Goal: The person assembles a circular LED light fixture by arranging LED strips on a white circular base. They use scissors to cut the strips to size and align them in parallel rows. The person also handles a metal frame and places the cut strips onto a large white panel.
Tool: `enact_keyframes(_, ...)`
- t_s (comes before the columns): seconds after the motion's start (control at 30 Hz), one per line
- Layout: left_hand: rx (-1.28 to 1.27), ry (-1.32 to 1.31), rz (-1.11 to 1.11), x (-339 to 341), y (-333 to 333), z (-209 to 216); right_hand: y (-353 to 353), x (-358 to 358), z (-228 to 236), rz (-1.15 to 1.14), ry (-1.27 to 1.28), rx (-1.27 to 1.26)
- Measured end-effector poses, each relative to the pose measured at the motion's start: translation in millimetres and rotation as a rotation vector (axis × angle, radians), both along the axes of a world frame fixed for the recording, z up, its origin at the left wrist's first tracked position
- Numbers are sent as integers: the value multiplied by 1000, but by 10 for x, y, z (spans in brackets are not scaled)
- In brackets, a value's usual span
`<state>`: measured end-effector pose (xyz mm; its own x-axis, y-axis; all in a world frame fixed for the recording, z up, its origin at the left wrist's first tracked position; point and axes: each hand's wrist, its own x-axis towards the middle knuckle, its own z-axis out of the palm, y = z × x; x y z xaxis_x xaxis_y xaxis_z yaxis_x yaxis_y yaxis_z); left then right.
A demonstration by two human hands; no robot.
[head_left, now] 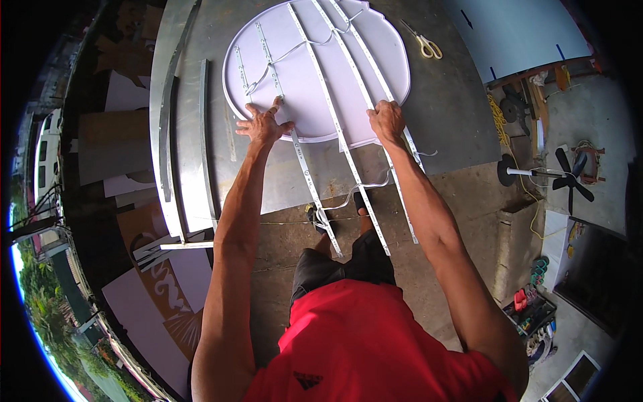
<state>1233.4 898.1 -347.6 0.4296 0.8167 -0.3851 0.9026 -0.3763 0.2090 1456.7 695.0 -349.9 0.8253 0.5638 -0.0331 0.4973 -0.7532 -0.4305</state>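
Note:
A pale round panel [355, 114] with a raised rim lies on the metal table. Several long, thin LED light strips [325, 87] run across it and stick out past its near edge, joined by looped grey wires [295, 50]. Two shorter strip ends [268, 55] lie on its left part. My left hand [263, 126] rests with spread fingers at the panel's near left rim, its fingertips by a short strip's end and its thumb against a longer strip. Closed at the near right rim, my right hand [387, 122] grips an LED strip; its fingertips are partly hidden.
Scissors [427, 45] with pale handles lie right of the panel on the grey metal table [449, 114]. Long metal bars [203, 134] lie along its left side. Cut boards [114, 147] stand further left. A black fan [569, 175] and yellow cord [499, 120] are at the right.

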Motion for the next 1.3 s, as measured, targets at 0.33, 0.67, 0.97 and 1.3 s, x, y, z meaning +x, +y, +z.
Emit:
enact_keyframes(0.33, -4, -20, -3, 24, -12, 11, -99, 616, -224, -32, -175, 10)
enact_keyframes(0.67, -8, -14, 21, -41, 0, 10, -405, 776, -218, -281, 300, 108)
enact_keyframes(0.97, -6, -36, 4, 11, 0, -18, -756, 902, -418, -250, 461, 185)
enact_keyframes(1.3, 1, -46, 1, -29, 15, -38, -944, 547, -201, -366, 836, 435)
